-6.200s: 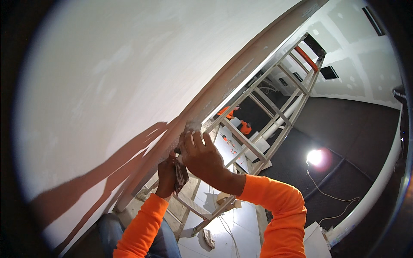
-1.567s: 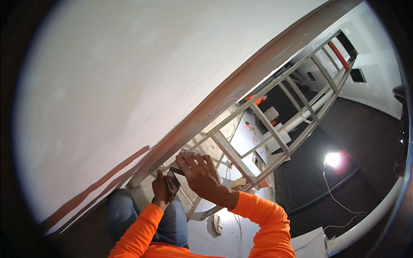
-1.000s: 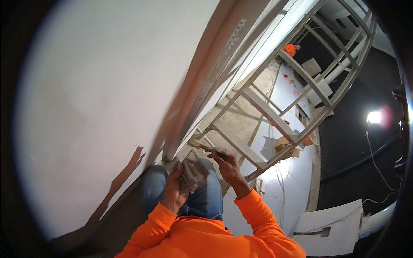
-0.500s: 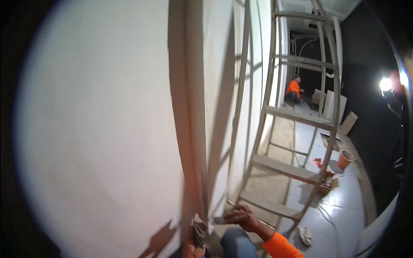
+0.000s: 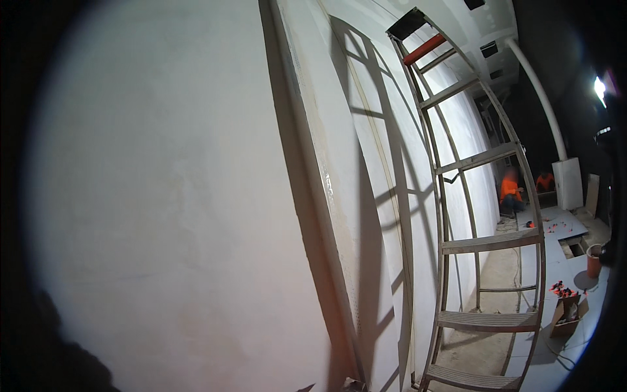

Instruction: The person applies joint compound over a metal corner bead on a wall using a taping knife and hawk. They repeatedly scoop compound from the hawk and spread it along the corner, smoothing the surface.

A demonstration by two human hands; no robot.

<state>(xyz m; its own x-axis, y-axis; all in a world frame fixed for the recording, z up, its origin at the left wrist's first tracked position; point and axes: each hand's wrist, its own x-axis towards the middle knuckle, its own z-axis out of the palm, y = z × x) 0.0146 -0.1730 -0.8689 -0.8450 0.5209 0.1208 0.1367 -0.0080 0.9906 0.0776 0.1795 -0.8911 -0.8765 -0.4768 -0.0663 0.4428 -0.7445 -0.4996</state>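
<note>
A pale plastered wall fills the left and middle of the head view. Down it runs a vertical corner edge, with a wet, shiny patch partway up. At the very bottom, beside the foot of this edge, the tip of a crumpled greyish thing just shows; most of it is cut off. Neither of my hands can be seen, so what they hold is hidden below the picture. Right of the corner stands a metal stepladder, its shadow falling across the wall.
Two people in orange are low down at the far right. On the pale floor tiles lie an opened cardboard box, small red-orange pieces and a terracotta-coloured bucket. A bright lamp shines at the right.
My view has swung upward, bringing the ladder's top and ceiling into sight. Both hands, the left with the crumpled greyish thing and the right with a flat-ended tool, have dropped out of view.
</note>
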